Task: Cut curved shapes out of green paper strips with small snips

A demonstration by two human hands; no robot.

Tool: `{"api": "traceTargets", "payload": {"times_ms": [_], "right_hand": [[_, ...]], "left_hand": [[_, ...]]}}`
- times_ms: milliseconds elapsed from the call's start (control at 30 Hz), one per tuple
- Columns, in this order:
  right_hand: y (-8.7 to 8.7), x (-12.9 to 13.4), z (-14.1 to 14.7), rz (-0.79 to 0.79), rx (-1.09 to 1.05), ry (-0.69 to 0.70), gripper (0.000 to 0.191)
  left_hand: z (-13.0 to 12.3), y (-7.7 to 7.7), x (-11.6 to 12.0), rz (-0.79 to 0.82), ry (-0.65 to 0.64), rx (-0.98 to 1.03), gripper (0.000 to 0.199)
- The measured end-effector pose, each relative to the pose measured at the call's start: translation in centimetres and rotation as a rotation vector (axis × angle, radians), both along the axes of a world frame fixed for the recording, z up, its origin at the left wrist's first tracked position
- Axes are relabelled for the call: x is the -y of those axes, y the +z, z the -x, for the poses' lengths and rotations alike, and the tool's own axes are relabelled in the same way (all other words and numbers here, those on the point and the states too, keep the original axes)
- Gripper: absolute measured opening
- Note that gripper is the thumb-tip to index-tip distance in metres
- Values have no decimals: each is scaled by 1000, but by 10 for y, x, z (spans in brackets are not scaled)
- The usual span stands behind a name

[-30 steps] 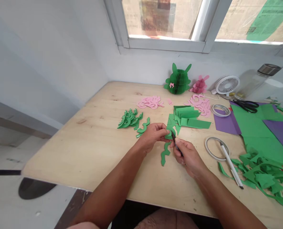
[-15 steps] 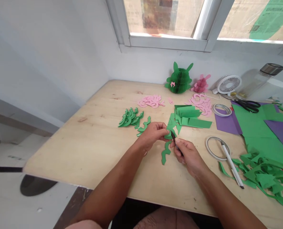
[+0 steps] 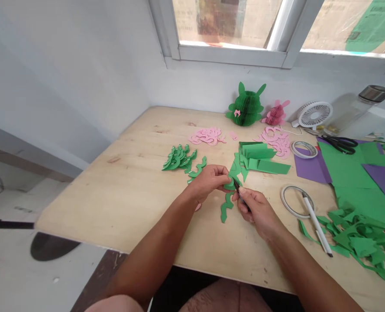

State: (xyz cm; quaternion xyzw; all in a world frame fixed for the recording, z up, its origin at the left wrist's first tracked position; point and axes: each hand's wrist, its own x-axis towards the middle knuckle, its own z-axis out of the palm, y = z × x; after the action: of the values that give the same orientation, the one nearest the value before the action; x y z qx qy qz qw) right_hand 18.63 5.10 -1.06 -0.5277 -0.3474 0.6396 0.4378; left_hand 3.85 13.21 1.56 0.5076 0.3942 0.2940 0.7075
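Near the middle of the table, my left hand (image 3: pixel 211 180) pinches a small folded piece of green paper (image 3: pixel 228 186) between thumb and fingers. My right hand (image 3: pixel 253 206) is closed around a slim black tool, which looks like small scissors (image 3: pixel 237 185); its tip meets the green paper and its handle is mostly hidden in my fingers. Just below my hands lies a wavy green paper cutout (image 3: pixel 225 208). Another scalloped green cutout (image 3: pixel 200 168) rests left of my left hand, beside a pile of similar green cutouts (image 3: pixel 178 158). Folded green paper strips (image 3: pixel 257 151) stand behind my hands.
Pink cutouts (image 3: pixel 208 135), a green paper honeycomb figure (image 3: pixel 246 108) and a pink one (image 3: pixel 276 114) sit at the back. To the right are a fan (image 3: pixel 314 115), tape roll (image 3: pixel 304 149), black scissors (image 3: pixel 340 144), ring (image 3: pixel 286 201), white pen (image 3: pixel 317 225) and green scraps (image 3: pixel 357 238).
The view has shifted slightly. Both hands keep nearly the same pose, with the black tool still against the green paper.
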Motion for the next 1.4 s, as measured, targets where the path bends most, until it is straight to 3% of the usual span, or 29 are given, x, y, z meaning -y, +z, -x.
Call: {"api": "traceTargets", "payload": {"times_ms": [933, 1400], "right_hand": [[-1, 1, 1, 14, -31, 4, 46], [-1, -1, 4, 2, -43, -77, 46]], "left_hand": [[3, -1, -3, 6, -35, 17, 14], [-2, -4, 1, 13, 7, 45, 19]]}}
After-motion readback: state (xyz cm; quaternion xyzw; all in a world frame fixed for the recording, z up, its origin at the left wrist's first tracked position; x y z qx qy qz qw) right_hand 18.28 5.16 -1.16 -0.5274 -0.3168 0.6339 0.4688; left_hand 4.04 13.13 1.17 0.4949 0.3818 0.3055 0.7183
